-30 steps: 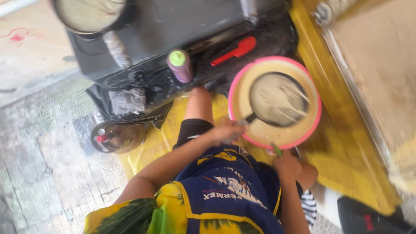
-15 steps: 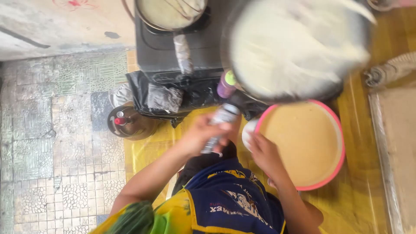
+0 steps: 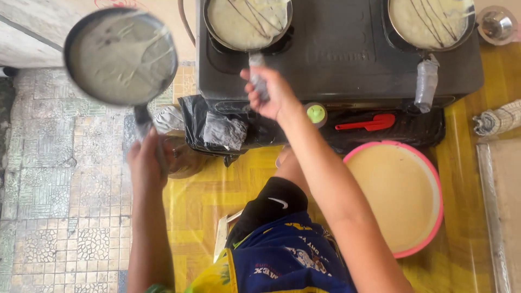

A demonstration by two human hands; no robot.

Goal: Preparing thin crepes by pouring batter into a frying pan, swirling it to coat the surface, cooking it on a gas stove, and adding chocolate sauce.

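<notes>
My left hand (image 3: pixel 145 157) grips the handle of a round dark pan (image 3: pixel 120 56) coated with thin pale batter, held up in the air at the left, off the stove. My right hand (image 3: pixel 269 93) holds the wrapped handle of a second pan (image 3: pixel 247 21) of batter that sits on the left burner of the black stove (image 3: pixel 336 54). A third pan (image 3: pixel 430 20) with batter rests on the right burner, its wrapped handle pointing toward me. A pink-rimmed basin (image 3: pixel 429 168) full of pale batter stands on the floor at my right.
A green-capped bottle (image 3: pixel 316 114) and a red spatula (image 3: pixel 366 123) lie on the black shelf below the stove. A small metal cup (image 3: pixel 496 24) stands at the far right. A yellow mat (image 3: pixel 206 190) covers the floor; patterned tiles (image 3: pixel 49 206) lie to the left.
The pan that was over the basin has swung across to the far left in my left hand. My right hand left the basin side and took the handle of the pan on the left burner.
</notes>
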